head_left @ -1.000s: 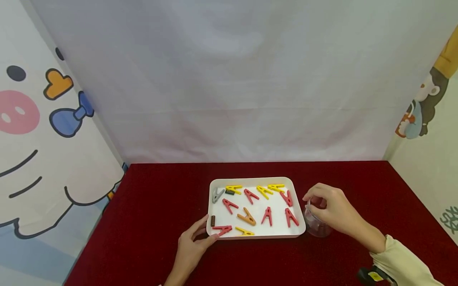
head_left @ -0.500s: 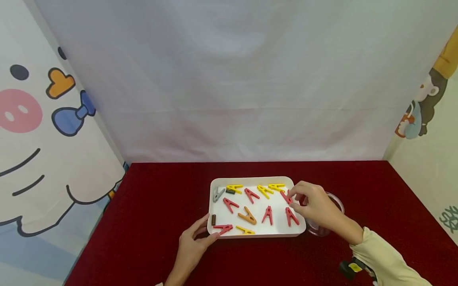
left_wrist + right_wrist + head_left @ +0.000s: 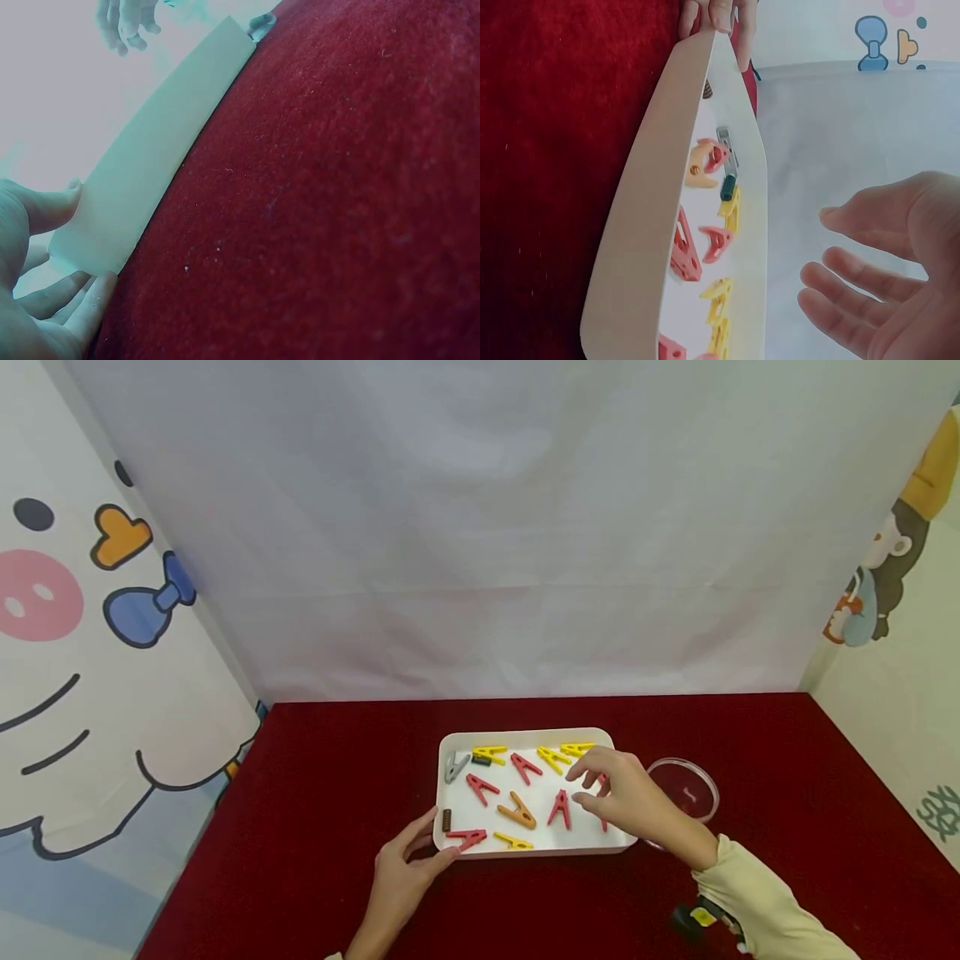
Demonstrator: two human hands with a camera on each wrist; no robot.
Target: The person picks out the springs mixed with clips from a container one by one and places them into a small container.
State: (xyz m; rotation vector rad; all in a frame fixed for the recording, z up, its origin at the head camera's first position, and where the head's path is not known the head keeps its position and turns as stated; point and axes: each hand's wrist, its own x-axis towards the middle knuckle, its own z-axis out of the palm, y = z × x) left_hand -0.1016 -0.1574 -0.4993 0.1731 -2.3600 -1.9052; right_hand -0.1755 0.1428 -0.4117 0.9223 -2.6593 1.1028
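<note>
Closest to the person, the left hand (image 3: 401, 883) grips the near left corner of a shallow white rectangular tray (image 3: 543, 852), thumb at the front wall; light, steady pressure there should stop it sliding on the red cloth-covered table (image 3: 315, 827). Just inside the near wall lie a red plastic clip (image 3: 474, 837) and a yellow plastic clip (image 3: 517, 843); an orange plastic clip (image 3: 523, 817) sits further in. Over the tray's right part hovers the right hand (image 3: 626, 789), holding nothing, thumb and fingers parted, partly hiding other red clips. I'd choose one clip, drop straight down and pinch its body without nudging neighbours. The clear round plastic jar (image 3: 716, 785) stands just beside the tray, so the forearm should clear its rim. Farthest, more yellow clips (image 3: 576, 749) lie along the back.
</note>
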